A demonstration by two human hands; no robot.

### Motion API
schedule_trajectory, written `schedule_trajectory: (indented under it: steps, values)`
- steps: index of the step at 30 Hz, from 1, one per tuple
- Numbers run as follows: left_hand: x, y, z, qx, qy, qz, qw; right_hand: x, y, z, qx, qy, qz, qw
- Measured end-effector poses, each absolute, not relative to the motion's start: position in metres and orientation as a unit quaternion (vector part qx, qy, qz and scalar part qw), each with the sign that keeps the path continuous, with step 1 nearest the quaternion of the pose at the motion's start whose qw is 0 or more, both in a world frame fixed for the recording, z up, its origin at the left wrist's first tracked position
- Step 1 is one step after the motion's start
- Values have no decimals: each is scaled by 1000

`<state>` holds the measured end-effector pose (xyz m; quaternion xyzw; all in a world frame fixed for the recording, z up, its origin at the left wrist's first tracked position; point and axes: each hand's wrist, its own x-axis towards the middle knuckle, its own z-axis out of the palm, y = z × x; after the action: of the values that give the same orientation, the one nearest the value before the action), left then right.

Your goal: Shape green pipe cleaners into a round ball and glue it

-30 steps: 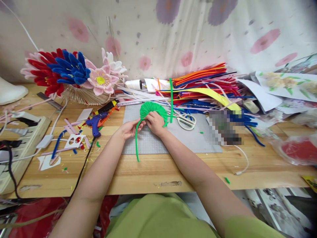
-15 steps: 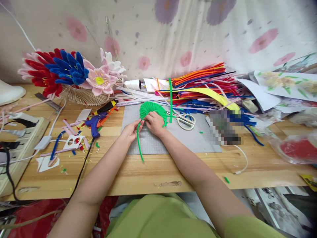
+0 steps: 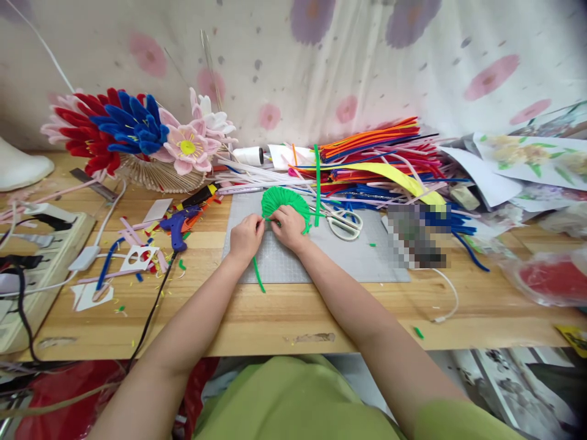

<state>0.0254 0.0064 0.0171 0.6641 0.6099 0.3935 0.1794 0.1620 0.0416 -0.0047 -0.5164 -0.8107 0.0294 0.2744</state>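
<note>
A round, ribbed green piece made of pipe cleaners (image 3: pixel 285 200) lies on the grey cutting mat (image 3: pixel 343 260). My right hand (image 3: pixel 288 226) rests on its lower edge with the fingers curled, pressing or gripping it. At its lower left, my left hand (image 3: pixel 246 237) pinches a green pipe cleaner (image 3: pixel 258 275), whose loose end hangs down below the hand. The fingertips of both hands are close together, and the exact joint between strand and round piece is hidden. Scissors with white handles (image 3: pixel 345 225) lie just right of the green piece.
Behind the mat lies a heap of coloured pipe cleaners (image 3: pixel 371 146). A blue glue gun (image 3: pixel 177 229) and scraps lie to the left, near fluffy flowers (image 3: pixel 132 125) and a power strip (image 3: pixel 55 269). On the right are a blurred-out object (image 3: pixel 417 238) and a white cable (image 3: pixel 452 287).
My left hand has turned and closed lower over the green pipe cleaner, so less of its loose end shows. My right hand stays on the round piece. The view has shifted slightly.
</note>
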Motion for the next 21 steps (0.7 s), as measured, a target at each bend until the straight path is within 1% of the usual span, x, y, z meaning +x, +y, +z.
schedule_trajectory:
  steps: [2,5,7,8,10,12,15,21]
  values:
    - [27,8,19,608,597,441,284,163,42,-6,-516,-809,26,279]
    - [25,14,23,415,576,484,512,164,42,-7,-504,-814,19,288]
    - [20,18,28,298,551,455,633,164,42,-7,-495,-818,18,291]
    - [17,20,30,262,537,432,675,164,42,-7,-493,-819,18,293]
    - [11,23,34,225,514,394,728,164,42,-6,-487,-821,18,296]
    - [8,24,36,223,501,377,746,164,42,-6,-483,-823,16,298]
    - [8,23,38,260,512,367,732,164,42,-7,-478,-826,16,298]
    - [19,19,36,387,555,399,619,164,42,-5,-485,-826,15,288]
